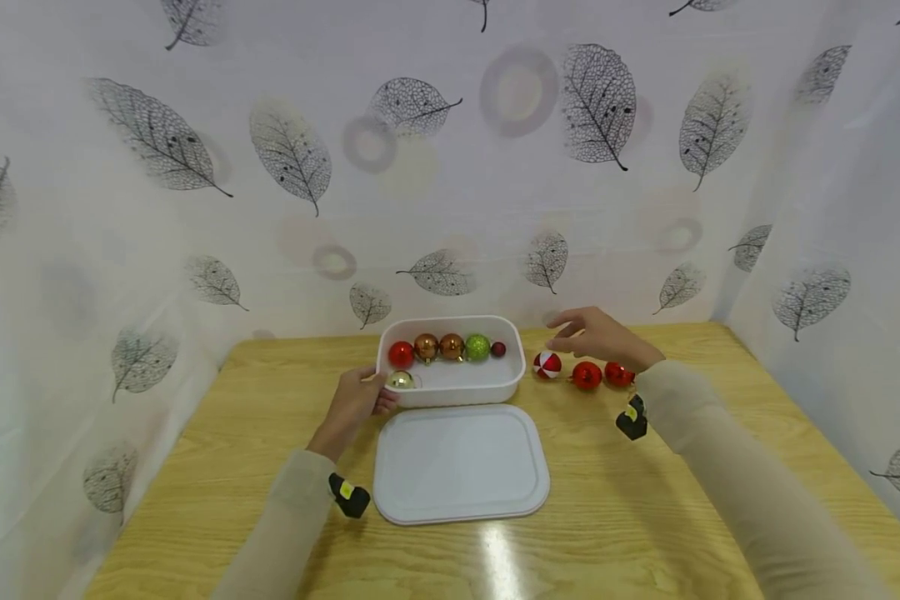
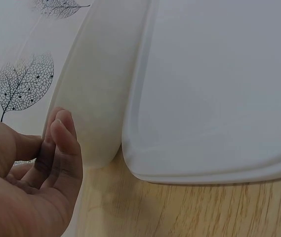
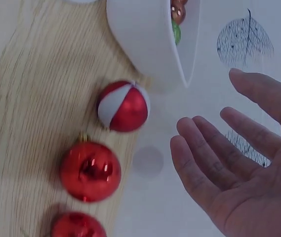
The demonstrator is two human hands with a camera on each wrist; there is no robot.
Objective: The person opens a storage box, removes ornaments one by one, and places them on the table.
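My left hand (image 1: 354, 406) grips the rim of a white plastic box (image 1: 465, 395) at its front left corner, thumb and fingers on either side of the wall (image 2: 98, 84). Christmas baubles lie inside: a red one (image 1: 401, 355), two copper ones (image 1: 426, 347), a glittery green one (image 1: 477, 347), a small dark red one (image 1: 498, 349) and a pale gold one (image 1: 401, 380). To the right of the box, my right hand (image 1: 600, 336) hovers with fingers spread and nothing in them, close over a red-and-white bauble (image 3: 124, 106) on the table.
Two shiny red baubles (image 1: 587, 376) sit right of the red-and-white one. A white lid (image 1: 461, 463) lies flat in front of the box on the wooden table (image 1: 607, 517). Behind stands a leaf-patterned curtain (image 1: 465, 200).
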